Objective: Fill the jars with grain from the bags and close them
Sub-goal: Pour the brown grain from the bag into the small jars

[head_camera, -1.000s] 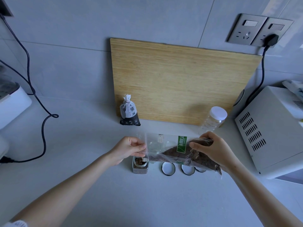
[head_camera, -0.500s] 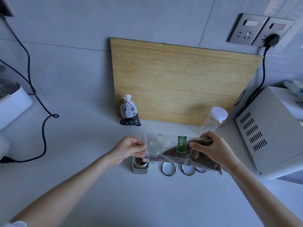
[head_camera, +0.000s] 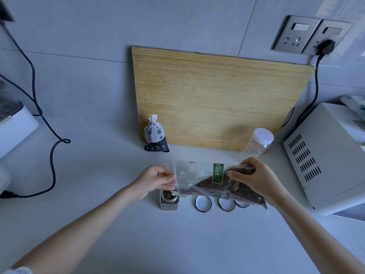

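Observation:
A clear plastic bag of reddish-brown grain [head_camera: 205, 180] with a green label lies sideways in the air, its open left end over a small square glass jar [head_camera: 169, 200]. The jar stands on the counter and holds brown grain near its top. My left hand [head_camera: 153, 179] pinches the bag's mouth just above the jar. My right hand [head_camera: 254, 177] grips the bag's full right end, slightly higher. Three lids [head_camera: 203, 203] with black rims lie face up to the right of the jar, partly under the bag. A small tied bag of black rice [head_camera: 156, 135] stands further back.
A bamboo cutting board [head_camera: 217, 95] leans on the tiled wall. A clear plastic jar with a white cap [head_camera: 258, 144] stands at its right foot. A white microwave [head_camera: 324, 155] fills the right side. A white appliance [head_camera: 13, 125] and black cables [head_camera: 49, 147] are at the left.
Both hands and the bag stay almost still; the grain level in the jar looks slightly higher.

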Available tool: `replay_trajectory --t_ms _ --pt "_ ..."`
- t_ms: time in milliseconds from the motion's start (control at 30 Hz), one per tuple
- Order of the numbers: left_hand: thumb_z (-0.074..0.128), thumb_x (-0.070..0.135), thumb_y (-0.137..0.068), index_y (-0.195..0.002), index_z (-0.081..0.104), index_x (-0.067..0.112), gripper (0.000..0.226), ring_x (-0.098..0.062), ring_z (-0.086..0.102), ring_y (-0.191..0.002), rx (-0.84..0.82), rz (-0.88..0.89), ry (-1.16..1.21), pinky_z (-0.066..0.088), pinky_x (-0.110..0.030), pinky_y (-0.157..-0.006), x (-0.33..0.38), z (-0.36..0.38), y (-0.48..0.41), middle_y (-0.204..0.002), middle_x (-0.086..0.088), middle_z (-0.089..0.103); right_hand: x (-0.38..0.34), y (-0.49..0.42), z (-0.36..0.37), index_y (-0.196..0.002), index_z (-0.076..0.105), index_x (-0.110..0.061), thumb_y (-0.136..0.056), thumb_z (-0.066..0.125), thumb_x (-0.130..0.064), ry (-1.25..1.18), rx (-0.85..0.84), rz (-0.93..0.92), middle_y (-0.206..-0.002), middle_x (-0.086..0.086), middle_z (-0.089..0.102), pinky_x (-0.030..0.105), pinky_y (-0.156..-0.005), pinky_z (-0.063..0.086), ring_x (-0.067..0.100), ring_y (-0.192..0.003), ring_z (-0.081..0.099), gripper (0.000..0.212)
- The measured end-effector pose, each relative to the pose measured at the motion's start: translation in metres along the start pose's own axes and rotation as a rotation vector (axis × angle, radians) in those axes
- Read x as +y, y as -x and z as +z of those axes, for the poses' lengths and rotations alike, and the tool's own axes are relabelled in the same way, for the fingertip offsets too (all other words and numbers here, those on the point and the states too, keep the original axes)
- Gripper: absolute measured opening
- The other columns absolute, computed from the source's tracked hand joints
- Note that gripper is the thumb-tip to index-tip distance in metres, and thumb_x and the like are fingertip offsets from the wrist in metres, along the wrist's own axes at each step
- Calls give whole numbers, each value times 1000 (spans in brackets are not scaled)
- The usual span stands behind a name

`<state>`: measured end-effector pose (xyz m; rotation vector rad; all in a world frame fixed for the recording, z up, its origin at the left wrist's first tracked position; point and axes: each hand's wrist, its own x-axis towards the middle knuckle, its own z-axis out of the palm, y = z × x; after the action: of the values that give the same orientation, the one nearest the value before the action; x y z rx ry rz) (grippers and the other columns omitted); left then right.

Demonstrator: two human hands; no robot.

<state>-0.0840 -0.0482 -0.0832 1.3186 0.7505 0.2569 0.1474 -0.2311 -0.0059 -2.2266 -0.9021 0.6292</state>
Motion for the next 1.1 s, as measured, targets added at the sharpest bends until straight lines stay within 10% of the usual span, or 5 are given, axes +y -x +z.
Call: replay_trajectory --t_ms 1100 --pt "62 6 -85 -91 65 -5 13 -21 70 -75 4 2 25 58 -27 -74 1 -1 0 -81 -15 67 -4 -1 2 -88 59 -21 -64 81 -44 11 19 -6 -82 -6 66 30 -66 46 14 -78 62 40"
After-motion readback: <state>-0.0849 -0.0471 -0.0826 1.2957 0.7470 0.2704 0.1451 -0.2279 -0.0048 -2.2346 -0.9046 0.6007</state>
